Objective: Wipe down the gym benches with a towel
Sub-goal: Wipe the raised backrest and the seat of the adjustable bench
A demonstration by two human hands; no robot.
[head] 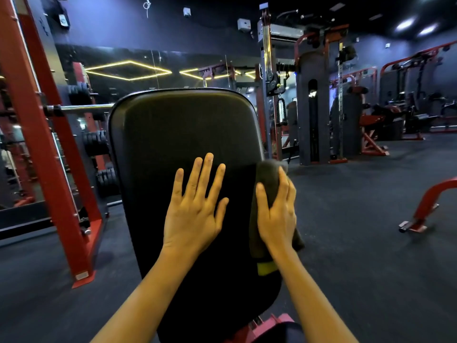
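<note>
Nearby, red rack (47,144) left of bench pad (183,134).

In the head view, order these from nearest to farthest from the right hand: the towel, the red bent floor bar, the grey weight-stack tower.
1. towel, under the right hand, at the pad's right edge.
2. red bent floor bar, on the floor to the right.
3. grey weight-stack tower, far behind.

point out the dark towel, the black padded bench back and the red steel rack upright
dark grey towel (268,174), head view, bunched top above the right hand's fingers
black padded bench back (183,125), head view, bare upper pad
red steel rack upright (47,154), head view, mid-length of the slanted post
</note>
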